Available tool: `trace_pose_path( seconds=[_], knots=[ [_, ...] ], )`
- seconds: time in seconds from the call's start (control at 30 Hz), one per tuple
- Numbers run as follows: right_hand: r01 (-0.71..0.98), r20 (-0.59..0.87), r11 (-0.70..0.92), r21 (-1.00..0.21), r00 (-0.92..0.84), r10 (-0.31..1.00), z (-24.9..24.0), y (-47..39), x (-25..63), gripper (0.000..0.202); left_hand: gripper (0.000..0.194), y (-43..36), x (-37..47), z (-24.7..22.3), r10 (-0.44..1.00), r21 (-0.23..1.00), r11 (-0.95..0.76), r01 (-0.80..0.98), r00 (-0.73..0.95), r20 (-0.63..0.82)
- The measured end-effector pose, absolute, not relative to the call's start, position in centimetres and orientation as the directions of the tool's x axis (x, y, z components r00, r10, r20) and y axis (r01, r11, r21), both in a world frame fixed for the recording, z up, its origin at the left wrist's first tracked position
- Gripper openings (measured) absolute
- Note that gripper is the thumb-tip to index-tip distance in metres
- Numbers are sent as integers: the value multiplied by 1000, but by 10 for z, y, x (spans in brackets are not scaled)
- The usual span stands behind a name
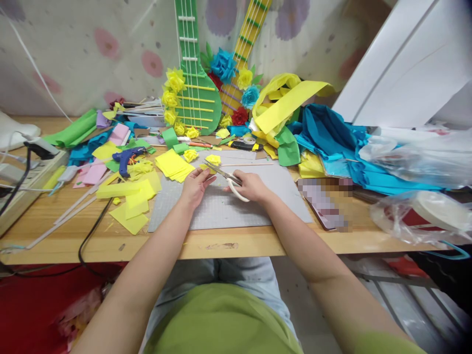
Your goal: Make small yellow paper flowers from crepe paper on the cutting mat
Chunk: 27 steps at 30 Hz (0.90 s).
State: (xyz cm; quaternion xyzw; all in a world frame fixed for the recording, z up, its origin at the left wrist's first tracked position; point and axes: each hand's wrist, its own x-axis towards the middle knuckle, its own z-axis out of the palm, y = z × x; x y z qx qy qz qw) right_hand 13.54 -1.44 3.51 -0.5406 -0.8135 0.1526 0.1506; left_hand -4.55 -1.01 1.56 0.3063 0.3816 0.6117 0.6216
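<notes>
My right hand [250, 186] grips white-handled scissors [236, 191], with fingers in the handle and the blades pointing left toward my other hand. My left hand [196, 188] is closed in a pinch just left of the blade tips, and a small piece of yellow paper [204, 167] shows at its fingertips. Both hands are above a grey cutting mat [228, 214]. Just beyond the blades sits a small yellow paper flower [214, 159], with another yellow flower [191, 155] to its left. A stack of yellow paper squares [173, 164] lies beside my left hand.
A blue glue gun [128, 158] and loose yellow paper [134, 204] lie left. Green [201, 103] and yellow [250, 34] paper-covered instruments stand behind, decorated with flowers. Blue crepe paper [328, 135], a phone [322, 204] and a plastic-wrapped roll [424, 211] are right.
</notes>
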Motion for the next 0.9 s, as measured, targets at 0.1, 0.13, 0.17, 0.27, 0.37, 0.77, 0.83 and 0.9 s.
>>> trace_pose_path(
  seconds=[0.1,0.13,0.17,0.27,0.37,0.77,0.83,0.9],
  knots=[
    [833,81,366,-414,-367,927,36,-14,136,35,22,-11,-46,17,994,848,73,-525,-35,-107],
    [833,80,366,-415,-367,927,36,-14,137,35,22,-11,-46,17,993,847,76,-526,-33,-110],
    [832,81,366,-416,-368,926,36,-14,137,35,22,-11,-46,17,993,846,79,-528,-30,-112],
    [825,85,370,-427,-370,925,37,-14,139,36,23,-12,-47,18,993,838,84,-540,-22,-114],
    [823,85,369,-433,-370,925,37,-14,140,36,23,-12,-47,18,994,839,86,-538,-15,-111],
    [835,73,383,-395,-387,919,42,-13,147,37,24,-11,-51,17,1000,889,16,-457,6,-15],
    [830,73,386,-402,-391,917,42,-12,147,36,24,-11,-51,17,1000,886,13,-464,7,-11],
    [827,74,387,-408,-393,917,41,-12,148,36,24,-11,-52,17,1000,886,8,-464,7,-5]
  ],
)
